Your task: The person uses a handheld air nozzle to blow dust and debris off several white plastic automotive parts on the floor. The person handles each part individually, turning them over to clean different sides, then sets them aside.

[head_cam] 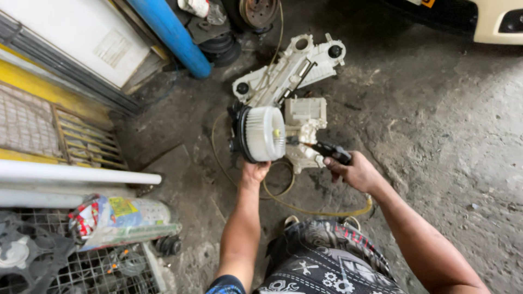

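Above the greasy concrete floor [436, 109], a blower fan wheel [265, 134] is gripped underneath by the left hand [254, 172]; light, brittle plastic, best held by its black motor base. The right hand [357, 171] is closed around an air blow gun [331, 152].

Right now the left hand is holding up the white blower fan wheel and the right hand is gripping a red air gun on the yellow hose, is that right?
Not quite: the air gun in the right hand is black, not red, as the head view shows. The left hand does hold the white blower fan wheel, and the hose is yellow.

left hand [254, 172] raised, right hand [354, 171] clenched
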